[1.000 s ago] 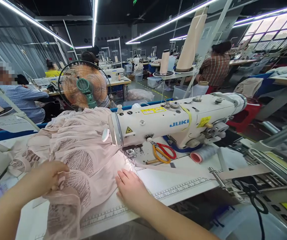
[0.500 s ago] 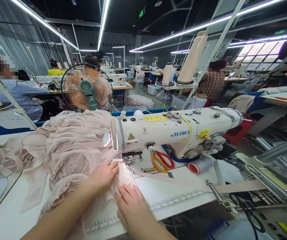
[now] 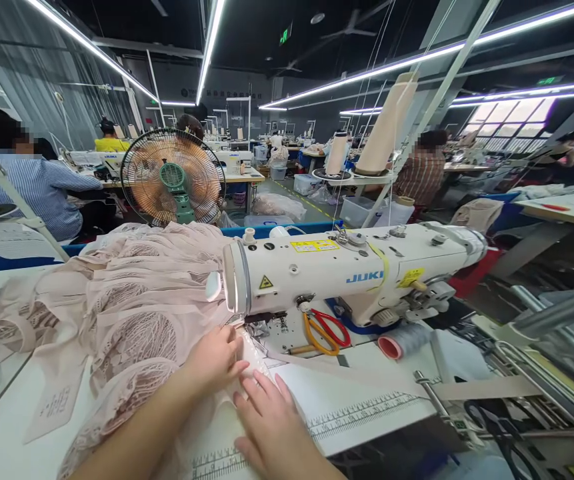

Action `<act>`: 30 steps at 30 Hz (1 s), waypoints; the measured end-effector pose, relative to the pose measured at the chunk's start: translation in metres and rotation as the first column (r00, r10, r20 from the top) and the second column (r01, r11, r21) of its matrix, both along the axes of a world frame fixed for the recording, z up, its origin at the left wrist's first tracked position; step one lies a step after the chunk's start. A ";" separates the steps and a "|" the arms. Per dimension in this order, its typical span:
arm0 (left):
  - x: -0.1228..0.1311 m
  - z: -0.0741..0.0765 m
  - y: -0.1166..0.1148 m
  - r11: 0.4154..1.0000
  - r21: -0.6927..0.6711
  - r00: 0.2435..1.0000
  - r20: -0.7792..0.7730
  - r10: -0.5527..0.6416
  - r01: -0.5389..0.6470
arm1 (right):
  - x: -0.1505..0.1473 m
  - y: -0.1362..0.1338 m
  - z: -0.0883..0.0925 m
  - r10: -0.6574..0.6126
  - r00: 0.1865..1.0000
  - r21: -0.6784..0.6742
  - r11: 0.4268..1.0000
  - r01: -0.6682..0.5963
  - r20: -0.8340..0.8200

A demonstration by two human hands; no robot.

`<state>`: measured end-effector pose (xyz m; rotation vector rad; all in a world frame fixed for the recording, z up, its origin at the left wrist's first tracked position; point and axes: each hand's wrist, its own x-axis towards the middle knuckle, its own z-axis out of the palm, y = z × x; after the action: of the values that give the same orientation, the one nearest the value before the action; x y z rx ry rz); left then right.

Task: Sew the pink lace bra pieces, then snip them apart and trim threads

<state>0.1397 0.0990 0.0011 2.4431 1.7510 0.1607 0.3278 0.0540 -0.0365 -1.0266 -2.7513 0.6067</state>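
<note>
left hand point(image 3: 215, 358), grip unclear, touches pale pink fabric point(image 3: 190, 323) beside the juki sewing machine point(image 3: 311, 267); right hand point(image 3: 273, 417) lies spread.

The electric fan point(image 3: 173, 176) has a green motor housing point(image 3: 171, 173); a person point(image 3: 64, 193) in blue stripes sits left of it. Tubular lights point(image 3: 211, 50) run overhead; a gridded window point(image 3: 511, 123) is at right
</note>
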 end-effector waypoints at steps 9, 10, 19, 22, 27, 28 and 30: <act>0.009 -0.003 0.005 0.997 0.046 0.997 0.021 0.068 -0.069 | 0.000 0.009 0.013 -0.053 0.999 -0.064 0.997 0.052 -0.006; 0.009 -0.002 0.005 0.997 0.048 0.998 0.017 0.053 -0.054 | 0.000 0.010 0.013 -0.053 0.998 -0.068 0.996 0.052 -0.014; 0.008 0.003 0.003 1.000 -0.002 1.000 -0.007 -0.009 0.009 | -0.001 0.015 0.011 -0.071 0.992 -0.072 0.995 0.063 -0.101; 0.008 0.005 0.000 0.999 -0.040 1.000 -0.002 0.003 -0.003 | -0.001 0.016 0.012 -0.066 0.994 -0.072 0.996 0.060 -0.082; 0.009 0.001 -0.001 0.999 -0.026 0.999 0.026 0.020 -0.019 | -0.001 0.017 0.009 -0.054 0.998 -0.070 0.996 0.051 -0.045; 0.009 -0.001 -0.001 0.999 -0.022 0.999 0.026 0.023 -0.022 | -0.001 0.018 0.008 -0.057 0.997 -0.068 0.996 0.054 -0.044; 0.011 -0.006 -0.001 0.999 -0.030 0.999 0.019 0.039 -0.039 | -0.001 0.020 0.006 -0.063 0.997 -0.056 0.997 0.060 -0.049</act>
<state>0.1505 0.0978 -0.0051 2.3799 1.7804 0.1605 0.3265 0.0741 -0.0302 -1.0878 -2.6631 0.6927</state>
